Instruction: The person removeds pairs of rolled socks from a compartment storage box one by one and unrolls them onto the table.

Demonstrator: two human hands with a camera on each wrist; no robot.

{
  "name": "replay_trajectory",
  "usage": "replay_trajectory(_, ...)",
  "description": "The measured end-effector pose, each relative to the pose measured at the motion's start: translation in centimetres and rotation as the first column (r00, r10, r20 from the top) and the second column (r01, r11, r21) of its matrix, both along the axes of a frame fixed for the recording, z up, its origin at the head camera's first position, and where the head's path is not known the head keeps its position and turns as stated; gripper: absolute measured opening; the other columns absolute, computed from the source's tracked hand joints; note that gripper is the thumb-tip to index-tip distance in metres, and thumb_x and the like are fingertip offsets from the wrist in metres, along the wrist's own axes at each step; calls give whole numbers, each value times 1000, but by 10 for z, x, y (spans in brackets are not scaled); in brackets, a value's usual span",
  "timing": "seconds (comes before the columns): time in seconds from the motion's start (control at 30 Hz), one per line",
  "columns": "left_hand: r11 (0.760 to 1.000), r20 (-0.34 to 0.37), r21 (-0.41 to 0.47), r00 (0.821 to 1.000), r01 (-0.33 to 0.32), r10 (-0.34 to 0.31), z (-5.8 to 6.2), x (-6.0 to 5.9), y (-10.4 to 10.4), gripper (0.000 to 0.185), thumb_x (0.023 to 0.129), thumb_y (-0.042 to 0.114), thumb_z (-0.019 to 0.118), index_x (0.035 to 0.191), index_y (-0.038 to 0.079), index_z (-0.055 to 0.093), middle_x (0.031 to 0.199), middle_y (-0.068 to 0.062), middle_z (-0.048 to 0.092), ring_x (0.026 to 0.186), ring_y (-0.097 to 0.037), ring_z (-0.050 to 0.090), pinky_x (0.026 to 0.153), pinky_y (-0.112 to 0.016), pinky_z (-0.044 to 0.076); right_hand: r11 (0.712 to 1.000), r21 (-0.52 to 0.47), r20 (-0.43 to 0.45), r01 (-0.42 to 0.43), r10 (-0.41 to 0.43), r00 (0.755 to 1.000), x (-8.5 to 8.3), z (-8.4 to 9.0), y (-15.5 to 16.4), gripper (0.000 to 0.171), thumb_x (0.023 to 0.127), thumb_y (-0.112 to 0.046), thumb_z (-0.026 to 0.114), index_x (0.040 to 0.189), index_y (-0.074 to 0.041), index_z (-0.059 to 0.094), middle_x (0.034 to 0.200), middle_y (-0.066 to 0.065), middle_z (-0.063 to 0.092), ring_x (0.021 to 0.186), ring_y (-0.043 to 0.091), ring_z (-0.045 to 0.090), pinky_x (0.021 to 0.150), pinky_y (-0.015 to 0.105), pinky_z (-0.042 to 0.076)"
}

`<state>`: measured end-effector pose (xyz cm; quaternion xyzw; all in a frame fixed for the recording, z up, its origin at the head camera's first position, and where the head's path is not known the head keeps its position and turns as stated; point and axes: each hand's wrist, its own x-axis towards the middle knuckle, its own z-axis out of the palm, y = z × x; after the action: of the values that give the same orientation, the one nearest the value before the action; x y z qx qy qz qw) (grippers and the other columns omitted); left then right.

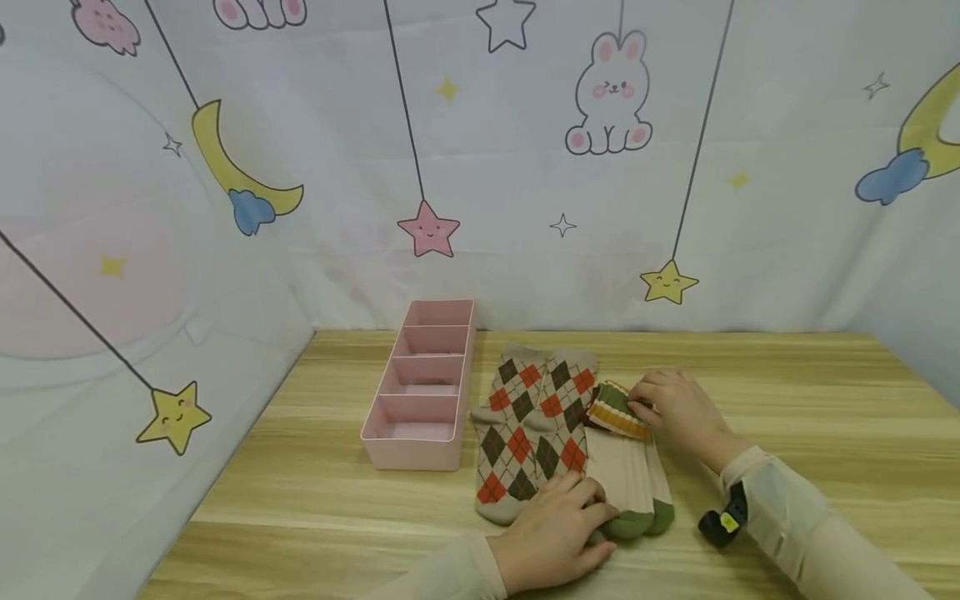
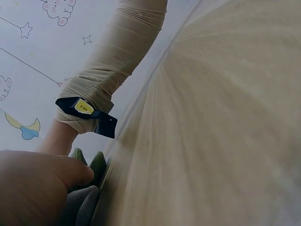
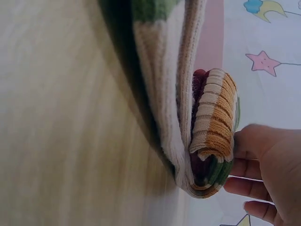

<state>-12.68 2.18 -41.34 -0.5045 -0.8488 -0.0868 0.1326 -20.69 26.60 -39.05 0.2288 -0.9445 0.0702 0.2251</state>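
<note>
A pair of cream socks (image 1: 618, 471) with green toes and striped cuffs lies flat. The green, white and mustard cuff (image 1: 618, 408) is doubled over toward the toes, showing a dark red part inside. My right hand (image 1: 682, 417) pinches this folded cuff; in the right wrist view the thumb and fingers (image 3: 247, 181) meet its outer side. My left hand (image 1: 555, 529) rests low over the sock toes, fingers bent loosely and thumb beside the green toes (image 2: 96, 167). Left of the cream pair lies a pair of argyle socks (image 1: 517, 442) in beige, red and dark green; the left hand hides one toe.
A pink organizer box (image 1: 416, 454) with several compartments stands left of the argyle socks on the wooden table (image 1: 300, 500). Behind the table hangs a white cloth (image 1: 510, 167) printed with stars, moons and a rabbit. A dark wrist strap device (image 1: 723, 517) hangs at the right sleeve.
</note>
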Motion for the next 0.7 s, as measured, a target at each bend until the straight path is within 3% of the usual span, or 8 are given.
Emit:
replay_trajectory(0.17, 1000, 12, -11, 1000, 2, -2, 1, 0, 0, 31, 93, 41, 59, 115, 23, 68, 108, 9, 59, 95, -4, 50, 85, -19, 42, 999, 20, 108, 46, -47, 993, 4, 2, -1, 22, 84, -30, 70, 94, -10, 73, 96, 7, 71, 97, 30, 62, 87, 52, 45)
replay_trajectory(0.37, 999, 21, -30, 1000, 15, -15, 0, 0, 0, 34, 93, 43, 58, 119, 23, 66, 110, 9, 59, 97, -4, 51, 85, -18, 41, 993, 103, 137, 53, -67, 988, 10, 5, -4, 43, 78, -41, 76, 104, -8, 70, 104, 9, 70, 102, 31, 62, 89, 52, 44)
replay_trajectory(0.7, 998, 21, -41, 999, 44, -43, 0, 2, 2, 35, 94, 43, 55, 121, 23, 65, 111, 10, 58, 99, -4, 51, 86, -18, 41, 976, 219, 24, 19, -25, 999, 16, 6, -7, 36, 78, -34, 77, 100, -8, 68, 98, 6, 68, 97, 26, 61, 87, 46, 46)
